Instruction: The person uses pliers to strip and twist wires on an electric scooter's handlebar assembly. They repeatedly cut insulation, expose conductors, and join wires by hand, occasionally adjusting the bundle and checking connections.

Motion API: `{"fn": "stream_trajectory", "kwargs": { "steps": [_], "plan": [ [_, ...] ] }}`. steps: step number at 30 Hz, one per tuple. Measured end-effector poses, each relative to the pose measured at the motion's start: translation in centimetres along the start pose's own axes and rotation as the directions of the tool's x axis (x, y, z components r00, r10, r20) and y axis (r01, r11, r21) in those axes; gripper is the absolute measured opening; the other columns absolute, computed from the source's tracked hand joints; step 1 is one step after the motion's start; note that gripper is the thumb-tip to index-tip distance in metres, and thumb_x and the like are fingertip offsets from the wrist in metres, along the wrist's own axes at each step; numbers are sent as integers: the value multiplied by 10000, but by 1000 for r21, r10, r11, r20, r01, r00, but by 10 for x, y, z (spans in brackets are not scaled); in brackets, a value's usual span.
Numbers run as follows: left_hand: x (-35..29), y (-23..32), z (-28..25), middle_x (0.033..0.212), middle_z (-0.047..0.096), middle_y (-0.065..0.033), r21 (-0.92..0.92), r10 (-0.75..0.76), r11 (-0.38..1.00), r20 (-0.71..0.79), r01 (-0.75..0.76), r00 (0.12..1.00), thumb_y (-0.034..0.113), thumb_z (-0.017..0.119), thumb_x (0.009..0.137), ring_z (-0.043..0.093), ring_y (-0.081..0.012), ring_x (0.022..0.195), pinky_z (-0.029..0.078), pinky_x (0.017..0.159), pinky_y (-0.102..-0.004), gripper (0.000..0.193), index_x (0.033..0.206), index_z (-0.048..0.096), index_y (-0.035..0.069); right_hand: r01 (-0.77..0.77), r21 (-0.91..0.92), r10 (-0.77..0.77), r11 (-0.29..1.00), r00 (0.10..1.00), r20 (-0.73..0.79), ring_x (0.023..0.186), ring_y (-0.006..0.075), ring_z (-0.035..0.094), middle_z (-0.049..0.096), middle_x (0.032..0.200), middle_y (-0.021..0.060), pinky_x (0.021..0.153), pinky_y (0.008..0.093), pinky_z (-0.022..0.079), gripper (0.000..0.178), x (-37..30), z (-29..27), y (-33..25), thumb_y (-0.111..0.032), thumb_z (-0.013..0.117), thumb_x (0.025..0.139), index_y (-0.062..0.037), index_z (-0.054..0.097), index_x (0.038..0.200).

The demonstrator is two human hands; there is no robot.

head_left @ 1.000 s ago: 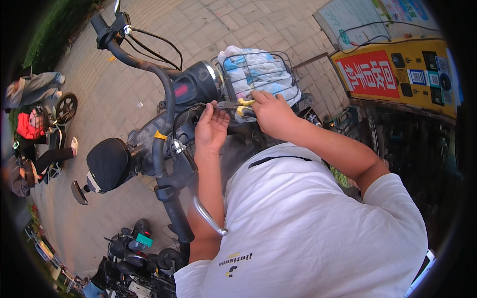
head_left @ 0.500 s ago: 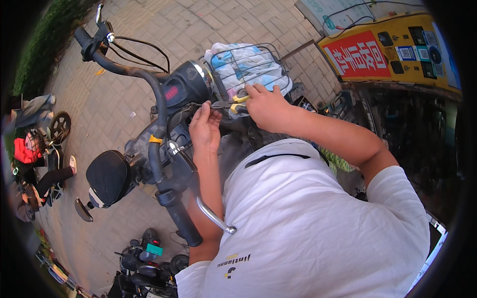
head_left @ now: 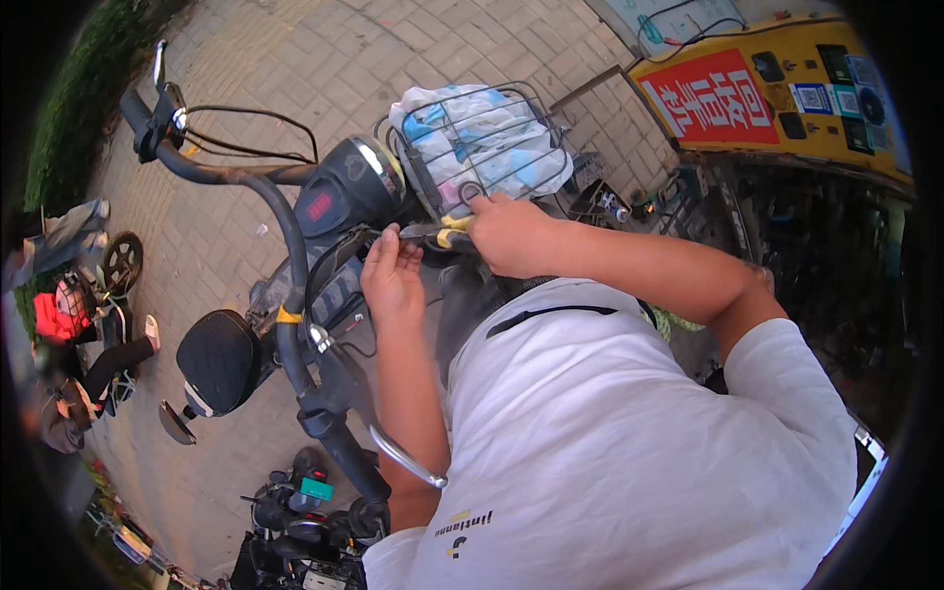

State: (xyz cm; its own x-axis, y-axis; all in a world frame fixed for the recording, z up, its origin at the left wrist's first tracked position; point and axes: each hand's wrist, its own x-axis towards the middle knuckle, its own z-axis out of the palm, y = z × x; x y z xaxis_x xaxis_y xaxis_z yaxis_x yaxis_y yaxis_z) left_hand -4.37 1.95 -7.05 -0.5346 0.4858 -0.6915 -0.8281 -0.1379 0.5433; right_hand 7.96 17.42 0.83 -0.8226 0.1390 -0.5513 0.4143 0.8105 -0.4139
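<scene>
My right hand (head_left: 513,236) is closed around pliers (head_left: 454,232) with yellow-and-black handles, their jaws pointing left. The fingertips of my left hand (head_left: 395,275) are pinched together right by the jaw tips; what they hold is too small to make out. Dark wires (head_left: 346,246) run to the left of these fingers, below the scooter's dark front housing (head_left: 344,187). Both hands work between the curved black handlebar (head_left: 293,246) and my body, just on the near side of a wire basket (head_left: 474,128).
A white-and-blue plastic bag (head_left: 501,118) fills the basket. Brake levers (head_left: 403,454) and a mirror (head_left: 218,362) stick out from the handlebar. A yellow cabinet (head_left: 787,98) stands at right. Another person (head_left: 88,374) is beside a scooter at far left; more scooters (head_left: 295,521) stand below.
The handlebar, basket and both hands sit slightly farther left in view, the hands also a little lower. The pliers stay in my right hand, with their jaws still by my left fingertips.
</scene>
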Motion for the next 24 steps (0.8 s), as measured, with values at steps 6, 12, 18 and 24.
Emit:
{"fn": "stream_trajectory", "kwargs": {
  "steps": [6, 12, 18, 24],
  "plan": [
    [-12, -4, 9, 904, 572, -33, 112, 91, 991, -119, -78, 989, 163, 576, 974, 539, -135, 822, 468, 790, -300, 195, 1102, 593, 18, 32, 504, 90, 863, 972, -217, 998, 390, 556, 562, 1031, 231, 860, 451, 464, 277, 25, 8, 73, -160, 647, 823, 66, 616, 981],
    [-25, -17, 24, 918, 562, -42, 189, 187, 974, -377, -122, 907, 133, 562, 976, 528, -145, 827, 451, 745, -316, 123, 1030, 550, 23, 79, 313, 168, 947, 706, -688, 1052, 426, 529, 553, 1137, 250, 921, 453, 443, 294, 102, -15, 204, -107, 691, 790, 63, 616, 1018],
    [-30, -18, 54, 905, 562, -36, 288, 211, 955, -507, -67, 836, 142, 563, 980, 442, -105, 669, 377, 616, -275, 88, 993, 546, 57, 5, 496, 258, 868, 851, -458, 1098, 419, 517, 538, 1182, 245, 942, 435, 435, 353, 195, -14, 307, -123, 669, 822, 57, 595, 1116],
    [-22, -15, 72, 857, 548, -37, 342, 218, 939, -645, 22, 733, 164, 568, 983, 385, -81, 600, 314, 540, -236, 102, 999, 551, 65, -120, 677, 226, 726, 972, -70, 1105, 414, 522, 528, 1182, 242, 938, 408, 439, 354, 195, 5, 316, -124, 646, 847, 53, 584, 1147]
  ]
}}
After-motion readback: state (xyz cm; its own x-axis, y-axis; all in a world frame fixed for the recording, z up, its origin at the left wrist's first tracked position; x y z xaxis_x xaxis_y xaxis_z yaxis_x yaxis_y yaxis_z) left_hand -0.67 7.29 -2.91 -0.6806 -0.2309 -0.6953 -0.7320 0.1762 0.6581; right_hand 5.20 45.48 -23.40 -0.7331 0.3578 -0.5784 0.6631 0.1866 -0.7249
